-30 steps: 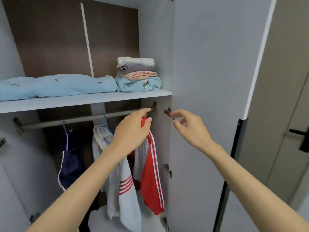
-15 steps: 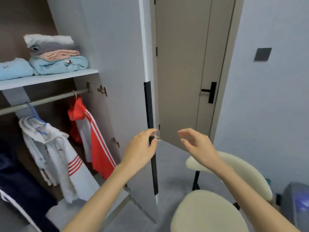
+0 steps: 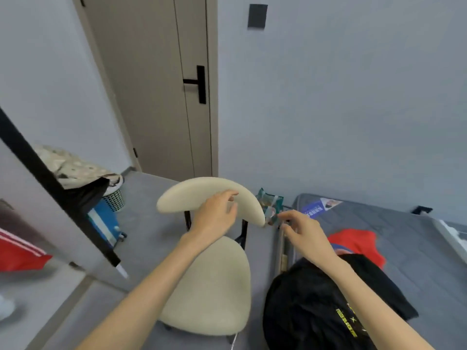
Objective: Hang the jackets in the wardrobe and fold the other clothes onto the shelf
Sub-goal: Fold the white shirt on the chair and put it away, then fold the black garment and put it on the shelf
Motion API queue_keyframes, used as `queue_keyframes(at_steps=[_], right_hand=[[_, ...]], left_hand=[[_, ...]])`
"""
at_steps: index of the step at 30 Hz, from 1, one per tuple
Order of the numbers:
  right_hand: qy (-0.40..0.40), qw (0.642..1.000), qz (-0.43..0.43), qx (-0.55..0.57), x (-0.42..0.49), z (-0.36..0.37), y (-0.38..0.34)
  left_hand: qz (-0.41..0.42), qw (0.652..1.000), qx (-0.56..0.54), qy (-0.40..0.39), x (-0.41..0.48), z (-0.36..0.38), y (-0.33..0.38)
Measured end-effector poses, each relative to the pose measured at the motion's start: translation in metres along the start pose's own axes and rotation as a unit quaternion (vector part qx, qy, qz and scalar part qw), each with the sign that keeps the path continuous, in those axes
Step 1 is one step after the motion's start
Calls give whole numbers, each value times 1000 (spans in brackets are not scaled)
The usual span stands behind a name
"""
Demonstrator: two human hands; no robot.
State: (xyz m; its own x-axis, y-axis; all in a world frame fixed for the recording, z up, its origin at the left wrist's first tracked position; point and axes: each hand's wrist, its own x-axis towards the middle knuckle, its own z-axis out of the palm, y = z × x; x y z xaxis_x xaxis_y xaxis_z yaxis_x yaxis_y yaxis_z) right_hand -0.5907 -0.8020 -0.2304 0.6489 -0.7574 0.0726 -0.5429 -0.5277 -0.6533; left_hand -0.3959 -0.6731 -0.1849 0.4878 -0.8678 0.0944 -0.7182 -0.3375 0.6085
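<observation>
- Over the chair (image 3: 214, 286), both bare forearms are stretched forward from the bottom edge, with the backs of the hands turned up.
- The left hand (image 3: 214, 218) is held in front of the curved backrest (image 3: 192, 195). Its fingers are loosely bent and spread, and nothing is gripped. Contact with the backrest cannot be told.
- The right hand (image 3: 303, 236) is held just right of the backrest's end, above the edge of the bed (image 3: 417, 223). The thumb and forefinger are pointed forward and the other fingers are slack. Nothing is pinched.
- The black garment (image 3: 316, 299) is crossed by the right forearm.
- The black garment, with yellow print, is crumpled at the bed's near corner, just beside the chair seat.
- A red garment (image 3: 358, 243) is seen on the bed behind the black one, partly covered by it.
- A red jacket (image 3: 20, 256) with white stripes is seen at the left edge, past the open wardrobe door (image 3: 75, 238). How it hangs is cut off by the frame.
- A packet (image 3: 269, 205) is wedged between the backrest's end and the bed.
- A basket (image 3: 113, 198) and a blue box (image 3: 103, 223) are set on the floor behind the wardrobe door.
- The room door (image 3: 156, 84) is closed at the back, and a dark wall plate (image 3: 257, 15) is mounted to its right.
</observation>
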Motion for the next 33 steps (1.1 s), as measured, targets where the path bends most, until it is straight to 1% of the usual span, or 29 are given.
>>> queue_keyframes(at_steps=[6, 10, 13, 19, 23, 25, 27, 30, 32, 33], right_hand=[[-15, 995, 99, -9, -29, -10, 105], [-28, 986, 164, -2, -54, 9, 156], [-55, 981, 186, -13, -73, 33, 190], [-116, 979, 155, -64, -84, 101, 257], [-128, 976, 130, -119, -88, 144, 300], [-129, 971, 113, -165, -89, 161, 319], [-130, 954, 100, -251, -93, 173, 336], [-131, 908, 110, -382, -102, 176, 363], [-105, 893, 100, -427, -106, 171, 379], [-89, 890, 79, -439, -108, 168, 385]], left_hand=[[4, 997, -21, -81, 9, 92, 24], [3, 992, -37, -121, 1, 140, 18], [5, 989, -44, -139, -10, 176, 3], [26, 987, -62, -143, -32, 262, -50], [37, 989, -68, -126, -40, 319, -90], [37, 989, -72, -121, -44, 344, -106], [37, 990, -73, -118, -49, 366, -116], [31, 991, -70, -108, -63, 394, -121], [23, 993, -69, -96, -76, 407, -119], [20, 994, -67, -89, -83, 412, -115]])
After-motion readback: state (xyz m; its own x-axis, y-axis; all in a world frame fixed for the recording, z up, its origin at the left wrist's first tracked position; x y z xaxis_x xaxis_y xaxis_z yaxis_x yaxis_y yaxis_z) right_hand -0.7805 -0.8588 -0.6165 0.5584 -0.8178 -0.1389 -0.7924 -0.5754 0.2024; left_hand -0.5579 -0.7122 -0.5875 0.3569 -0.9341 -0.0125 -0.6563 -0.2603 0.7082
